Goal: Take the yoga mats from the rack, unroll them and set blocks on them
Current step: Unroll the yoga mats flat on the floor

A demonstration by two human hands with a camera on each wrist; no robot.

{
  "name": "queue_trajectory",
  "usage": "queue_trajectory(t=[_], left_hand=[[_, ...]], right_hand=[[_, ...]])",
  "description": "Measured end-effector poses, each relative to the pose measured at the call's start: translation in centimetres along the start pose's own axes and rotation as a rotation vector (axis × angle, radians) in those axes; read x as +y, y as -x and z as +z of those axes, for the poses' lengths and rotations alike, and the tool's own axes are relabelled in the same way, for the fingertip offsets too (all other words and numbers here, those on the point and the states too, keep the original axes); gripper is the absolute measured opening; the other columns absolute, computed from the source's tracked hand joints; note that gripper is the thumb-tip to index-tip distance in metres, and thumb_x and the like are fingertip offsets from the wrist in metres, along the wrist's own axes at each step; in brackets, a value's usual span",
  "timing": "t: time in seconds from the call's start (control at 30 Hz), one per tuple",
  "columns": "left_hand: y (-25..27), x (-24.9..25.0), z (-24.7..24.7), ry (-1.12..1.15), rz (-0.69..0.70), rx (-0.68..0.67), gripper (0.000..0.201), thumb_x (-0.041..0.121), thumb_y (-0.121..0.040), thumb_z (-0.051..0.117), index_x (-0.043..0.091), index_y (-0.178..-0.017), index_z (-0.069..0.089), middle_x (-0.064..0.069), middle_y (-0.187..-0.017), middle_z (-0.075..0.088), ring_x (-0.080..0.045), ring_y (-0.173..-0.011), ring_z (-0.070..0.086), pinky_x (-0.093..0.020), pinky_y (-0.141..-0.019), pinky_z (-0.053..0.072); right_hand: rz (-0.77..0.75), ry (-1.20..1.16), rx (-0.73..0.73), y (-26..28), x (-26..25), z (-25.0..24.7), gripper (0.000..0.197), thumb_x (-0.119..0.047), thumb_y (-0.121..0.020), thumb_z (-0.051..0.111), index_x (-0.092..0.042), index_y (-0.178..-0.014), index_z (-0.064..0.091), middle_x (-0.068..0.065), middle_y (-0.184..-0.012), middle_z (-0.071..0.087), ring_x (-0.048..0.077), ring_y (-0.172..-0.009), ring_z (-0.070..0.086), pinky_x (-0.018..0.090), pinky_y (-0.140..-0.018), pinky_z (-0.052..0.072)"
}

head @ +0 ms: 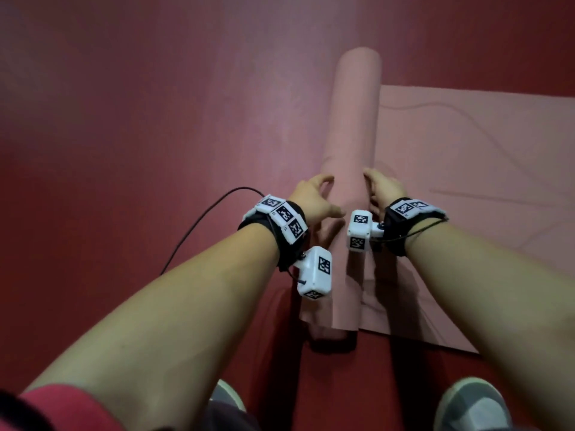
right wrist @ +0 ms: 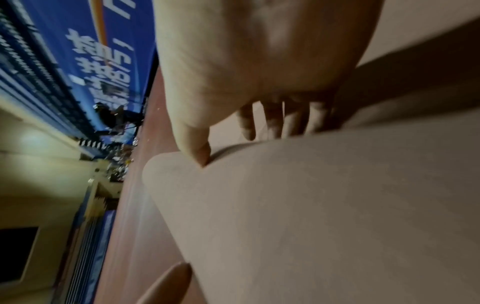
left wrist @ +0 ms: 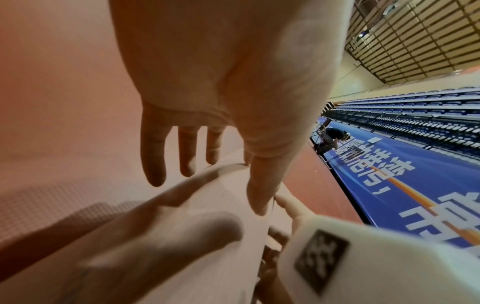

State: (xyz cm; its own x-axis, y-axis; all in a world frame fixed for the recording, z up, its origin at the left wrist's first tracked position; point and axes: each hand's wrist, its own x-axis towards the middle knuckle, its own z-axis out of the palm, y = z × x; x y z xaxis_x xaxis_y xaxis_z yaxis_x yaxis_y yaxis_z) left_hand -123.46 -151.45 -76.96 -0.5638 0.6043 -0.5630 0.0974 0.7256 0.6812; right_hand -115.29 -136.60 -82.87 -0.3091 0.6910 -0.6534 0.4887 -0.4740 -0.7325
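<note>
Both hands, left hand (head: 314, 199) and right hand (head: 384, 189), lay spread-fingered against the pink mat roll (head: 354, 129) on the red floor (head: 124, 119), seemingly to push it open; each wrist view showed straight fingers (left wrist: 153, 152) pressing it.

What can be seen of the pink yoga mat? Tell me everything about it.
The pink yoga mat is partly unrolled on the red floor. A thick roll still stands as a cylinder running away from the person, with a flat, slightly creased sheet spread out to its right. It looks soft and foam-like, with a matte, finely textured surface. The left hand rests on the roll's left side and the right hand on its right side, fingers straight.
</note>
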Motion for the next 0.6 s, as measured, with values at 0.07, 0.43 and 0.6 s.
queue_trajectory(t=[0.07, 0.43, 0.6], left_hand=[[0.1, -0.3, 0.0, -0.042, -0.023, 0.041, 0.090, 0.026, -0.070, 0.088, 0.029, -0.147, 0.042, -0.015, -0.141, 0.044, -0.028, -0.122, 0.054, -0.039, -0.098, 0.051], [0.3, -0.5, -1.4, -0.201, -0.058, 0.285, 0.073, 0.020, -0.070, 0.079, 0.038, -0.135, 0.051, -0.007, -0.124, 0.042, -0.032, -0.118, 0.047, -0.038, -0.096, 0.047], [0.4, -0.7, -1.6, -0.256, -0.024, 0.368, 0.067, 0.016, -0.079, 0.064, 0.038, -0.139, 0.047, -0.007, -0.130, 0.042, -0.031, -0.120, 0.040, -0.038, -0.095, 0.044]], right_hand=[[0.042, -0.017, -0.157, 0.7, 0.0, 0.0, 0.039, -0.056, -0.077, 0.071, -0.019, -0.074, 0.056, -0.006, -0.045, 0.051, 0.013, -0.038, 0.051, 0.019, -0.041, 0.040], [0.064, 0.136, -0.396, 1.8, -1.3, 3.0, 0.046, -0.063, -0.083, 0.061, -0.017, -0.086, 0.057, -0.001, -0.059, 0.038, 0.009, -0.037, 0.035, 0.016, -0.039, 0.032], [0.024, 0.086, -0.356, 1.3, -0.5, 4.5, 0.026, -0.015, -0.100, 0.046, -0.022, -0.125, 0.045, 0.001, -0.072, 0.039, 0.010, -0.047, 0.029, 0.019, -0.039, 0.029]])
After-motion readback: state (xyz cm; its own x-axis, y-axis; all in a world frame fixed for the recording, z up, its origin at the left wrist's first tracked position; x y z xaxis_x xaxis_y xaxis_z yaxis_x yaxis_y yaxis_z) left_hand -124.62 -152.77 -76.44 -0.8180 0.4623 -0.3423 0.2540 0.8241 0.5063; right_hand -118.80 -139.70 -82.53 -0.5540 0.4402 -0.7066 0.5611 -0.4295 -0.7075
